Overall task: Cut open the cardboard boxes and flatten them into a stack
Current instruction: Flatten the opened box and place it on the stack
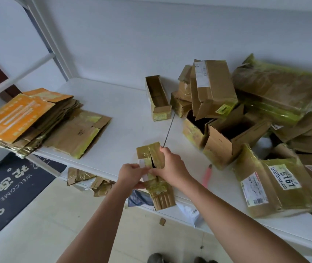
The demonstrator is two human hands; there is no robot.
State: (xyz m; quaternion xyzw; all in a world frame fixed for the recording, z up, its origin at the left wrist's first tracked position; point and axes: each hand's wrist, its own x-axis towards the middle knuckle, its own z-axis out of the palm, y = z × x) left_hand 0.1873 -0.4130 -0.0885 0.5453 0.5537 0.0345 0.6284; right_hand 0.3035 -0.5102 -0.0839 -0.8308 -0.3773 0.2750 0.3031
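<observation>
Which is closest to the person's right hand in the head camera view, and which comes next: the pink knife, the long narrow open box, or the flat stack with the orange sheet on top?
From the right hand:
1. Pink knife, just to its right on the table.
2. Long narrow open box, farther back, toward the wall.
3. Flattened stack, far left at the table's end.

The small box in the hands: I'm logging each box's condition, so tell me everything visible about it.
The small taped box is brown cardboard wrapped in shiny yellowish tape, with a white label strip on its left side. Its top seam is split open in a dark gap. It is held long-ways above the white table edge. The left hand pinches its left side, and the right hand grips it from the right.
</observation>
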